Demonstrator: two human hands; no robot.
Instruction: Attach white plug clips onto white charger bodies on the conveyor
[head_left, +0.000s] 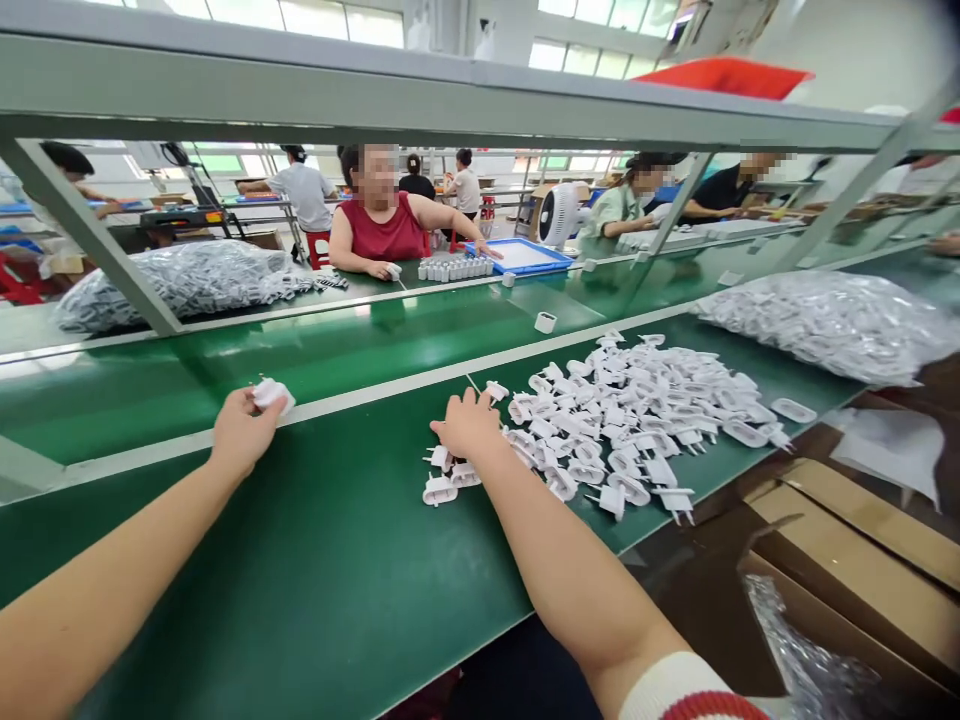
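Over the white divider strip of the bench, my left hand [244, 430] grips a white plug housing [274, 393] between thumb and fingers. A thin pin shows at its top. My right hand [469, 425] lies at the left edge of a heap of white two-pin plug shells [637, 400], palm down and with the fingers apart. Beside its fingertips are a thin pale stick [472, 382] and one plug shell [496, 391]. A few more shells [440, 490] lie just below this hand, partly covered by it. I cannot see clearly under its fingers.
A green conveyor belt [360, 345] runs behind the strip, carrying a white part [546, 322]. A clear bag of white parts [840, 320] rests at right; cardboard boxes [862, 540] stand below. A shelf beam [450, 95] crosses overhead. Across the belt sits a person in red [379, 235].
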